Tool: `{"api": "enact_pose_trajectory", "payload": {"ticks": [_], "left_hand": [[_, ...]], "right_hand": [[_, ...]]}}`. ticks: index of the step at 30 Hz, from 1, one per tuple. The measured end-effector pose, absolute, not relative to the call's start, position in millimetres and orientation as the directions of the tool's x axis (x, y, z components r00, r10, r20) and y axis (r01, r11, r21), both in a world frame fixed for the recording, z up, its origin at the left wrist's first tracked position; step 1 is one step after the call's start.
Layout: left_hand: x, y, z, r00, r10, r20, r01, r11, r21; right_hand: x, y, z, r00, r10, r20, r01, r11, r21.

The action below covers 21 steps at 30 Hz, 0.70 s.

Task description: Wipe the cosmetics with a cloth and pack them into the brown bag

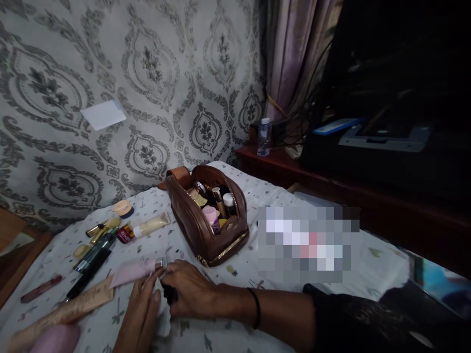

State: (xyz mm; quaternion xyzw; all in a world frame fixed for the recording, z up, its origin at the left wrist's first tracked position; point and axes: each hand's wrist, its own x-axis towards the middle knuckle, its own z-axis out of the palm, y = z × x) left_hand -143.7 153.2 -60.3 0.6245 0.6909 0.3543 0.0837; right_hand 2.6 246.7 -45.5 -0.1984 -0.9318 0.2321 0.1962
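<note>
- tbh the bag point(211, 215) looks about half sorted: it's left unzipped on the bed point(206, 338), with a pink jar point(210, 214), a gold tube point(218, 198) and a white-capped bottle point(228, 203) already held inside
- plenty is still laid out to the left of it: pot point(123, 209), red bottle point(125, 234), cream tube point(152, 225), black tube point(86, 278), beige tube point(88, 301), lip gloss point(41, 289)
- a small dark thing point(169, 293) is gripped in the curled right hand point(193, 289), too shadowed to be named
- a crinkly white sheet point(163, 314) is caught between the hands; the left hand point(138, 314) is laid along it, can't tell if it's gripped
- the pink tube point(134, 271) is found right by the fingertips, soft and flattened, shiny silver cap point(160, 264)
- bag is made of smooth brown leather-look stuff, boxy, trimmed with a gold zip point(231, 247)
- bed is covered in thin, wrinkled, leaf-print cloth
</note>
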Motion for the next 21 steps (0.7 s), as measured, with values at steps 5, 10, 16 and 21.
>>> {"api": "enact_pose_trajectory", "payload": {"ticks": [5,10,16,21], "left_hand": [[-151.9,153.2,-41.3,-0.285,0.933,0.220,0.701,0.046,0.712],[-160.6,150.9,-39.1,-0.210,0.943,0.258,0.731,-0.023,0.681],[-179.1,148.8,-65.9,-0.142,0.890,0.434,0.882,-0.085,0.464],[-183.5,143.1,-78.4,-0.183,0.901,0.394,0.930,0.029,0.366]], "right_hand": [[6.4,244.8,-41.5,-0.848,0.461,0.262,0.262,0.794,-0.549],[8.1,242.7,-40.9,-0.840,0.466,0.278,0.249,0.786,-0.566],[5.0,241.6,-49.5,-0.817,0.475,0.328,0.234,0.792,-0.565],[4.9,240.2,-49.4,-0.777,0.505,0.375,0.173,0.745,-0.644]]}}
